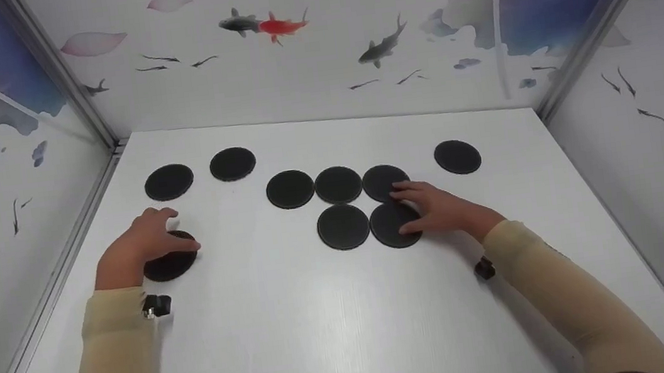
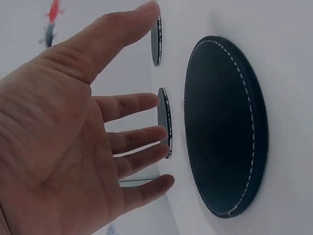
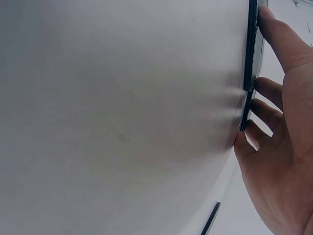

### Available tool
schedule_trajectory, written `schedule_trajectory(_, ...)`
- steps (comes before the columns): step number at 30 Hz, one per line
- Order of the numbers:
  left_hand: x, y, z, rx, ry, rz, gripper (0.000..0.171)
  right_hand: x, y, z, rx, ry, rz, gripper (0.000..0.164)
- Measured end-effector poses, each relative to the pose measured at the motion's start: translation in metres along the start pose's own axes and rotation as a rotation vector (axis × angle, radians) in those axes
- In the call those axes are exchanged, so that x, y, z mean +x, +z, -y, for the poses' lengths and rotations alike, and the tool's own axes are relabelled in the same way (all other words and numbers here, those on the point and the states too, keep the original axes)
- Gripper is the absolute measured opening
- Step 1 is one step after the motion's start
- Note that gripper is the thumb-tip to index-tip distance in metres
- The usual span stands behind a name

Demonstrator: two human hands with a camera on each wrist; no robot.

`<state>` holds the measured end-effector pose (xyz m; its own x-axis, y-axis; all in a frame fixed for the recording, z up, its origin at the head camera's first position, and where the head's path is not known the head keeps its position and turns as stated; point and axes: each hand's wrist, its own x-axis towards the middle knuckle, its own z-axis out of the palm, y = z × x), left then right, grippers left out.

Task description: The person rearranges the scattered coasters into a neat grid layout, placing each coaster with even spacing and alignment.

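Note:
My left hand (image 1: 148, 239) hovers over a round black coaster (image 1: 169, 266) at the left of the table, its fingers spread and nothing held. In the left wrist view that coaster (image 2: 222, 127) lies flat beyond the palm, with pale stitching round its rim. My right hand (image 1: 436, 206) is at the right end of a group of coasters set edge to edge. Its thumb rests on the near coaster (image 1: 389, 227), and its fingertips touch the far one (image 1: 379, 182). The right wrist view shows the fingers (image 3: 268, 113) along the coasters' edges.
Left of my right hand, the group includes a front coaster (image 1: 343, 227) and two back ones (image 1: 338, 185) (image 1: 290, 190). Separate coasters lie at the back left (image 1: 169, 182) (image 1: 232, 164) and back right (image 1: 457, 157). Printed panels (image 1: 307, 88) wall the white table (image 1: 275, 339).

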<state>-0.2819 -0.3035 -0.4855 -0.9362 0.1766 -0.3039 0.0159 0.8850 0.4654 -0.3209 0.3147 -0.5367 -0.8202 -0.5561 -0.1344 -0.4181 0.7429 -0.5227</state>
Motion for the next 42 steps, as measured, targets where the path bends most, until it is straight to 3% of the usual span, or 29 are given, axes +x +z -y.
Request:
schedule_trajectory(3, -0.009, -0.005, 0.005, 0.018, -0.032, 0.015, 0.109, 0.001, 0.0, 0.0, -0.009, -0.011, -0.004, 0.091)
schedule_trajectory(10, -0.034, -0.016, 0.002, 0.06, -0.197, 0.104, 0.122, 0.001, -0.001, 0.002, -0.019, -0.019, -0.013, 0.091)
schedule_trajectory(14, -0.041, -0.016, -0.003, 0.09, -0.223, 0.111, 0.125, 0.0, -0.002, 0.004, -0.014, -0.013, -0.015, 0.091)
schedule_trajectory(27, -0.036, -0.002, -0.001, 0.099, -0.137, 0.039, 0.121, -0.001, 0.0, 0.001, 0.006, 0.016, -0.003, 0.091)
schedule_trajectory(34, -0.03, 0.007, 0.01, 0.124, -0.095, 0.013, 0.125, 0.0, 0.001, 0.0, 0.006, 0.019, -0.002, 0.091)
schedule_trajectory(42, -0.025, 0.014, 0.017, 0.11, -0.036, -0.026, 0.116, -0.001, 0.001, 0.0, 0.005, 0.015, 0.0, 0.091)
